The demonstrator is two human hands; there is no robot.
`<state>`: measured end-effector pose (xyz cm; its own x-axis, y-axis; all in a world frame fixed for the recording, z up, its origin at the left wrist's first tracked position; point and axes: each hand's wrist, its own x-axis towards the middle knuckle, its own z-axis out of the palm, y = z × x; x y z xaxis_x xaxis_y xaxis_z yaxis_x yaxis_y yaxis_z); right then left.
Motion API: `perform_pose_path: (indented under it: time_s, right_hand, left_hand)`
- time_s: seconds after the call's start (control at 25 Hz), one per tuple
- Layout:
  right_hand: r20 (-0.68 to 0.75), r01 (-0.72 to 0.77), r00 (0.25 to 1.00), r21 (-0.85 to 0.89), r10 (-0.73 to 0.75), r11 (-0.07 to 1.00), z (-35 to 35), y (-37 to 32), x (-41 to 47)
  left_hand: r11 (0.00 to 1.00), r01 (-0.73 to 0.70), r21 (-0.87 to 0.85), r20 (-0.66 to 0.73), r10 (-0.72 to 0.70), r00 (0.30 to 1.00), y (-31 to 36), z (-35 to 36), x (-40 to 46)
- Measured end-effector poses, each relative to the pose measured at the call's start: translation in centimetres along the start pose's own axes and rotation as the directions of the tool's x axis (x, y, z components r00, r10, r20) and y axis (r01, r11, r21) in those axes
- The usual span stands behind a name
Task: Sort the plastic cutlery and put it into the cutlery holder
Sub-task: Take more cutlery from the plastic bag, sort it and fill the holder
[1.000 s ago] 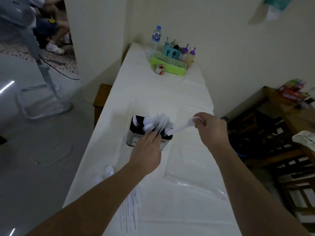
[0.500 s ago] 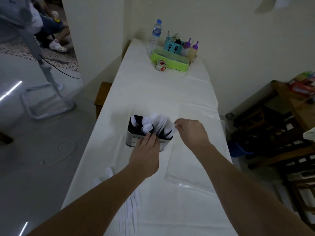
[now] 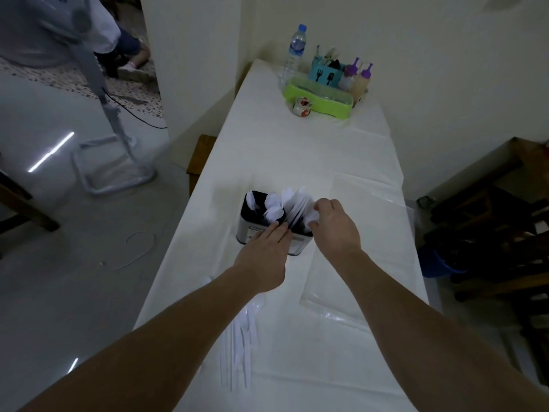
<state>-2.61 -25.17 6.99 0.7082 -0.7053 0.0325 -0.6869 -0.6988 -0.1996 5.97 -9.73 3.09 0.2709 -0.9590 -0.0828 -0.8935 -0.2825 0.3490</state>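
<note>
A black-and-silver cutlery holder (image 3: pixel 249 230) stands mid-table on the white cloth, filled with white plastic spoons (image 3: pixel 273 207) on its left side and flat white handles (image 3: pixel 298 203) on its right. My left hand (image 3: pixel 263 255) lies with straight fingers against the holder's near rim. My right hand (image 3: pixel 334 226) is at the holder's right side, fingers curled around the white cutlery there. More white plastic cutlery (image 3: pixel 239 337) lies loose on the cloth near the front, partly hidden by my left forearm.
A clear plastic bag (image 3: pixel 365 263) lies flat right of the holder. At the far end stand a green tray (image 3: pixel 319 99), a water bottle (image 3: pixel 295 52), sauce bottles (image 3: pixel 361 80) and a blue caddy (image 3: pixel 323 74). A fan stand (image 3: pixel 113 138) is on the floor left; dark wooden furniture (image 3: pixel 499 233) right.
My right hand carried a white fork in from the right to the holder and now sits at its right compartment. My left hand stayed on the holder's near rim.
</note>
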Motion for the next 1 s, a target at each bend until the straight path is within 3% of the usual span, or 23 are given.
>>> perform_pose_path:
  time_s: [0.2,0.36,0.52,0.6,0.72,0.88,1.0]
  right_hand:
    - [-0.027,-0.009,1.0,0.042,0.01,0.999,-0.2,-0.1,-1.7]
    - [-0.171,0.036,0.985,0.068,-0.024,0.997,-0.8,-1.3,-4.2]
    - [-0.268,0.188,0.949,0.071,-0.163,0.98,0.4,-3.7,-8.4]
    - [-0.192,0.193,0.967,0.131,-0.166,0.972,2.1,-5.0,-10.7]
    - [0.093,0.037,0.994,0.221,-0.059,0.975,5.4,-6.2,-14.2]
    - [0.413,-0.316,0.884,0.187,0.218,0.93,9.5,-7.2,-19.5]
    - [0.502,-0.443,0.805,0.158,0.315,0.882,11.6,-8.1,-22.7]
  left_hand:
    - [0.984,-0.062,-0.17,-0.141,0.038,0.989,-1.0,-1.3,-2.5]
    - [0.951,0.084,-0.296,-0.285,-0.172,0.943,-3.0,-1.8,-7.1]
    - [0.882,0.307,-0.357,-0.278,-0.414,0.867,-6.0,-0.9,-11.7]
    - [0.828,0.421,-0.371,-0.214,-0.517,0.829,-6.9,0.0,-13.6]
    - [0.793,0.509,-0.334,-0.147,-0.577,0.803,-7.1,1.9,-15.8]
    - [0.716,0.596,-0.364,-0.049,-0.654,0.755,-5.2,4.4,-17.9]
    - [0.659,0.627,-0.416,0.052,-0.671,0.74,-3.8,6.0,-19.2]
